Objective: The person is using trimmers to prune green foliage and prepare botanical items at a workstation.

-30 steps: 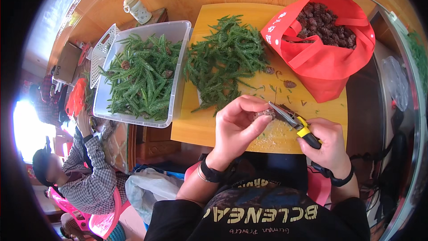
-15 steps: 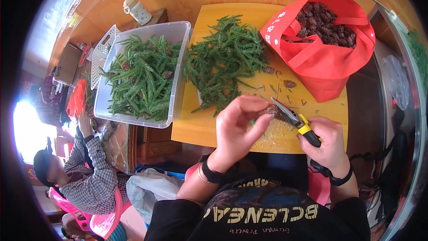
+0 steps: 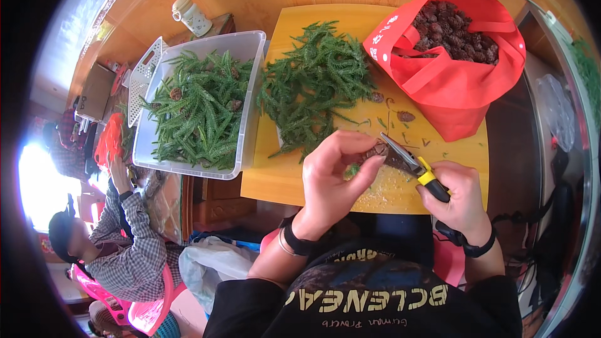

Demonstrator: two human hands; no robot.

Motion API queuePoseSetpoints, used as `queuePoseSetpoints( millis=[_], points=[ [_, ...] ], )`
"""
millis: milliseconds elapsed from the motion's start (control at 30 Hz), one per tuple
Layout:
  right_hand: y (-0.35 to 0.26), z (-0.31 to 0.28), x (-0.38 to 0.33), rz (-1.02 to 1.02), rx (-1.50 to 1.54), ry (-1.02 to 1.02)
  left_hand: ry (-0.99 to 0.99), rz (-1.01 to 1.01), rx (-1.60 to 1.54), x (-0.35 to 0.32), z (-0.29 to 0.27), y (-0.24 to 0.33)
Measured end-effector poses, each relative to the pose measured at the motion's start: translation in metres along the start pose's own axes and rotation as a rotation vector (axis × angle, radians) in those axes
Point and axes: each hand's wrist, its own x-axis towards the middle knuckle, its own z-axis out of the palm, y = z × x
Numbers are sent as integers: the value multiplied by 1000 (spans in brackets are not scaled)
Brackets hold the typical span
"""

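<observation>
Head view: small brown scaly pine cone point(image 3: 377, 150) pinched in left hand point(image 3: 335, 178) fingertips, above the near edge of the yellow wooden desk point(image 3: 282, 178). Right hand point(image 3: 460, 197) closed round yellow-handled pliers point(image 3: 410, 164), tips at the cone. Risks: pliers slip onto the fingers; cone is small, could pop out. Loose green conifer sprigs point(image 3: 316, 84) and red fabric bag of cones point(image 3: 454, 56) lie beyond.

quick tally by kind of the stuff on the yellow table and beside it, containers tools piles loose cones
Red bag of cones: 1
Clear plastic bin of green sprigs: 1
Loose pile of green sprigs on the yellow table: 1
Pliers, in the right hand: 1
Loose cones on the table: 2
Cone in the left hand: 1
Total: 7
</observation>
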Motion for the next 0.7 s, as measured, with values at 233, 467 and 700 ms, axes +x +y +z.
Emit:
queuePoseSetpoints(
  millis=[233, 467, 700],
  points=[
    [-3, -3, -1, 55, -46, -21, 12, 678, 700, 4, 1, -4],
    [-10, -17, -4, 192, 118, -136, 23, 331, 293, 0, 1, -16],
    [19, -42, -24, 331, -48, -70, 52, 82, -62, 2, -1, -15]
  ],
)
